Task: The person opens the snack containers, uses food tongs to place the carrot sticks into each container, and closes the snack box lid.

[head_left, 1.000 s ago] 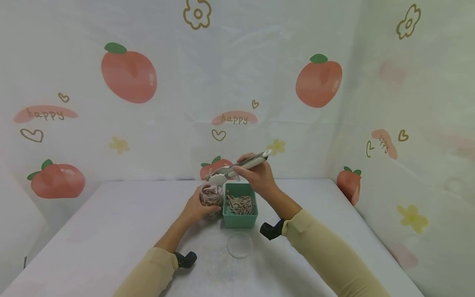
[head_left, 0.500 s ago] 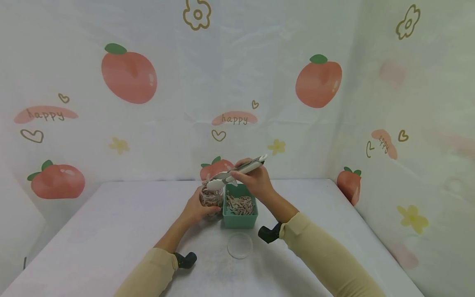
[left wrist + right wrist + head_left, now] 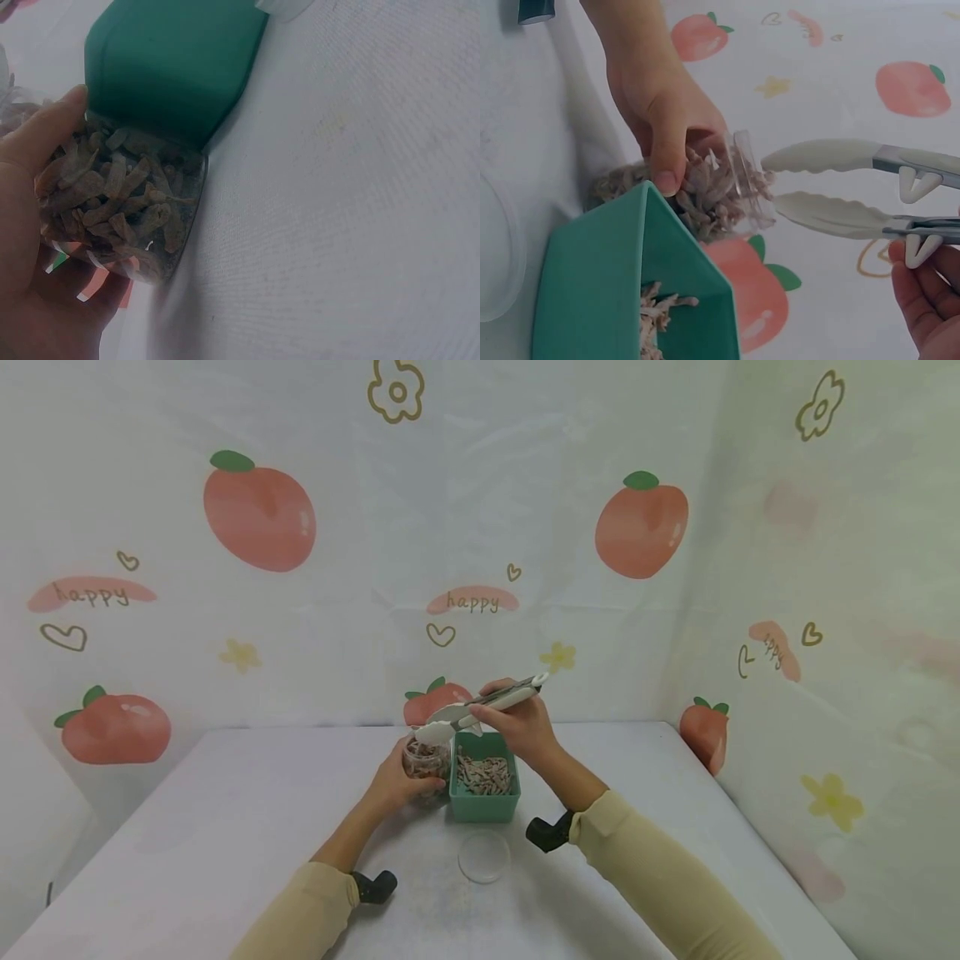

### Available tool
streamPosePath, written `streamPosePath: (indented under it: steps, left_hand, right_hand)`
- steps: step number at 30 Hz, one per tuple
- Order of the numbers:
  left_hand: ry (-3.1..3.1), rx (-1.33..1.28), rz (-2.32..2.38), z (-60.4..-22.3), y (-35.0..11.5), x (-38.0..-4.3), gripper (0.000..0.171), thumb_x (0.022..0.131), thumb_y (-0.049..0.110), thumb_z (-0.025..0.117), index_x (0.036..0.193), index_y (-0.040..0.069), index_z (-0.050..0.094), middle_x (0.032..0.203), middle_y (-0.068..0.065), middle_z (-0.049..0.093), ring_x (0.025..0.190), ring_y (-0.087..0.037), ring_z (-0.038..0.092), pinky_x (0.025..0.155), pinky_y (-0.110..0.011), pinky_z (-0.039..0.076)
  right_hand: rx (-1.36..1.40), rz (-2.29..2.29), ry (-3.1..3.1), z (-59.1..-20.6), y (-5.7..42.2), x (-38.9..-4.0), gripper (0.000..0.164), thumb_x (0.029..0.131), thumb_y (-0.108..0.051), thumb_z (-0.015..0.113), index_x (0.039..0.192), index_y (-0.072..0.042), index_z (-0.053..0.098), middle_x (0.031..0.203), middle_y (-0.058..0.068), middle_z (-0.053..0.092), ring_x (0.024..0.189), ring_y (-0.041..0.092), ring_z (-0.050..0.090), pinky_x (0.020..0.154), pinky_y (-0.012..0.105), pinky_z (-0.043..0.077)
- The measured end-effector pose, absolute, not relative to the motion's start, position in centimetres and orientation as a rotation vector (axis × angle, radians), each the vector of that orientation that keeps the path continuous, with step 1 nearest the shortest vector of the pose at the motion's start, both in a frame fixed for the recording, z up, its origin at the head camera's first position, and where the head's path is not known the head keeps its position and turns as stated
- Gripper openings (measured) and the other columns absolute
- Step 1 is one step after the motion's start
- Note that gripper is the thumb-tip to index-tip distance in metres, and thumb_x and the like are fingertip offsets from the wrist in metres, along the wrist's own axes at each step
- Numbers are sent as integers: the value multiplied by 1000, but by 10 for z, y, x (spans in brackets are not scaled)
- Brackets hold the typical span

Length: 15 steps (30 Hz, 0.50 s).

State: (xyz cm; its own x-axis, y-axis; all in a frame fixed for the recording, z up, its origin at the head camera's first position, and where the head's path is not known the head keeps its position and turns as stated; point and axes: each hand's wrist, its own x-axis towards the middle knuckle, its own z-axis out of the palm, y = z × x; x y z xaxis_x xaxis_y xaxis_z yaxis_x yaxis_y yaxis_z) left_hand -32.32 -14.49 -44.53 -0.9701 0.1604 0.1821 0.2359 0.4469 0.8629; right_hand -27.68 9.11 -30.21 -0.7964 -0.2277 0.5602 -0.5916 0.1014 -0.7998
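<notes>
A clear jar [image 3: 427, 764] packed with brown, shrivelled dried pieces [image 3: 120, 191] is gripped by my left hand [image 3: 392, 781], thumb on the near side and fingers round the far side. My right hand [image 3: 527, 722] holds a pair of white-and-grey kitchen tongs [image 3: 832, 214] by the handles. The tongs' scalloped tips stand apart right at the jar's mouth, with no piece seen between them in the right wrist view. Right beside the jar stands a green box [image 3: 484, 810], with more dried pieces [image 3: 486, 775] inside, paler in the head view.
A round clear lid [image 3: 484, 857] lies flat on the white table [image 3: 300, 785] in front of the green box. Behind the table hangs a white backdrop [image 3: 337, 652] printed with fruit. Dark straps with black mounts [image 3: 550, 832] sit on both wrists.
The tongs have come down from above the jar to its mouth, and their tips have spread apart. My left hand and the jar have stayed in place.
</notes>
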Motion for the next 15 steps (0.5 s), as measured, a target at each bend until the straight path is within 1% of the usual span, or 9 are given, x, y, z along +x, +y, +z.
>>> streamPosePath:
  steps: [4, 9, 15]
  left_hand:
    - [-2615, -353, -1563, -445, -145, -323, 100, 71, 34, 88, 149, 13, 29, 137, -15, 48, 123, -32, 47, 100, -53, 38]
    - [-2618, -357, -1547, -445, -145, -323, 98, 72, 33, 87, 148, 13, 30, 136, -15, 48, 122, -33, 48, 98, -52, 39]
    - [-2609, -368, -1565, -445, -145, -322, 102, 71, 34, 88, 150, 11, 28, 137, -17, 48, 122, -34, 47, 98, -52, 39]
  right_hand:
    - [782, 1739, -2095, -301, 93, -277, 21, 86, 2, 70, 103, 11, 62, 94, 23, 67, 77, 10, 62, 69, 23, 50]
    - [760, 1770, -2077, -304, 92, -278, 20, 87, 1, 69, 102, 12, 63, 91, 20, 66, 76, 9, 62, 70, 23, 51]
    - [747, 1739, -2118, -310, 88, -278, 21, 88, 0, 69, 103, 12, 62, 90, 19, 66, 78, 11, 62, 70, 24, 52]
